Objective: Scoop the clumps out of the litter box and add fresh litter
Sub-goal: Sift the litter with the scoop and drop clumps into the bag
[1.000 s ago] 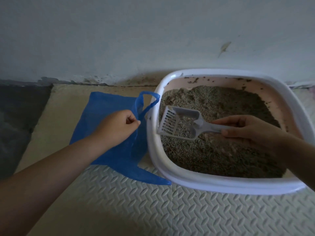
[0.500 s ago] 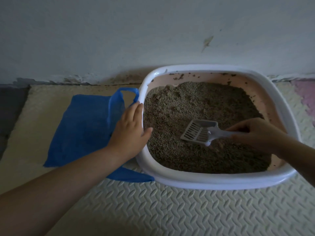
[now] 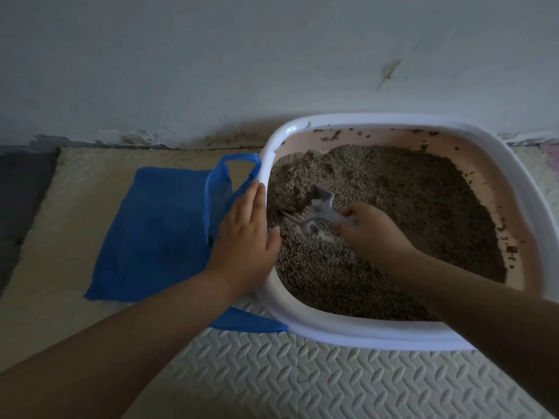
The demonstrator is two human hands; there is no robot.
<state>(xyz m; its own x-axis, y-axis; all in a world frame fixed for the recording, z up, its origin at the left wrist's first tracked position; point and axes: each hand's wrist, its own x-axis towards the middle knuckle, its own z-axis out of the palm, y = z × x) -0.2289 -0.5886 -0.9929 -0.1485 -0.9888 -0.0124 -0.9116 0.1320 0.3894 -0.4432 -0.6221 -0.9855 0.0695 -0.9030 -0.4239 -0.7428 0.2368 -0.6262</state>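
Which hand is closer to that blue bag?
Left. The left hand rests on the litter box rim beside the blue bag; the right hand grips the scoop in the litter, farther away.

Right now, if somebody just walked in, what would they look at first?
Probably the big white litter box by the wall, full of grey-brown litter, with the right hand holding a pale scoop down in it. Next comes the bright blue bag lying flat on the mat to the box's left, and the left hand resting flat on the box's rim.
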